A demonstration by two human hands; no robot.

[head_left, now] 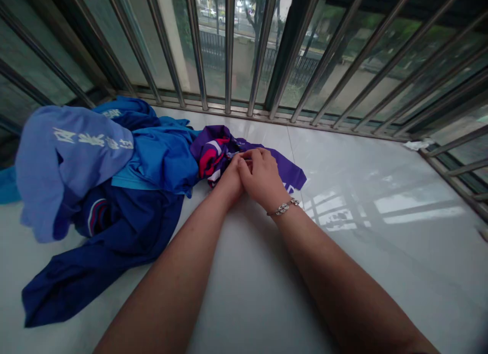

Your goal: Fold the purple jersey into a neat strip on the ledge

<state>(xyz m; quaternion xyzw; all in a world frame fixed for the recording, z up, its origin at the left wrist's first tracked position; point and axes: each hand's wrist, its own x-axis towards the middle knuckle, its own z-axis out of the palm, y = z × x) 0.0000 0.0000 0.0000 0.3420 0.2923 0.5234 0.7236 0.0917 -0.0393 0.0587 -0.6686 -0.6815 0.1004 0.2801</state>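
My left hand (229, 180) and my right hand (260, 177) lie together on the edge of a purple garment (215, 156) printed with pink and white. My right hand, with a silver chain bracelet (282, 207) on its wrist, lies over the fingers of my left hand. The fingers are closed together against the cloth, and the left fingertips are hidden. I cannot tell whether either hand grips the fabric. To the left of my hands is a heap of blue clothing, including a bright blue garment (160, 156).
A pale blue garment with white characters (72, 161) and a navy garment (114, 237) spread left across the white tile ledge (362, 171). Metal window bars (229, 39) run along its far side, with glass and a street beyond. A small white scrap (417, 145) lies at the far right.
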